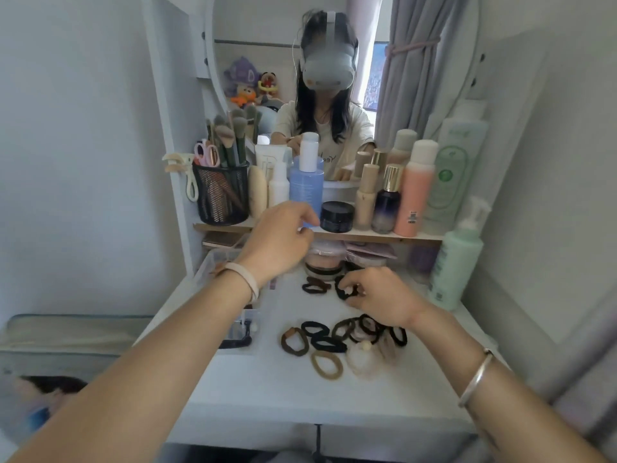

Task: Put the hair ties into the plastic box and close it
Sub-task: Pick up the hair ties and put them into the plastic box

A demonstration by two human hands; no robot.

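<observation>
Several hair ties (329, 344), black, brown and tan, lie in a loose pile on the white dressing table (283, 396). Two more dark ties (315, 285) lie farther back. My right hand (380, 297) rests on the table with its fingertips pinched on a black hair tie (345, 292). My left hand (280, 242) hovers above the clear plastic box (213, 262), which sits at the table's left side, mostly hidden under my wrist. That hand's fingers are curled and spread, with nothing in them. The box's clear lid (242, 332) lies flat toward the front.
A low wooden shelf (367, 236) at the back carries bottles, a black jar (337, 216) and a mesh brush holder (222, 192). A green pump bottle (455, 262) stands at the right. Compacts (325, 260) sit under the shelf. A mirror rises behind.
</observation>
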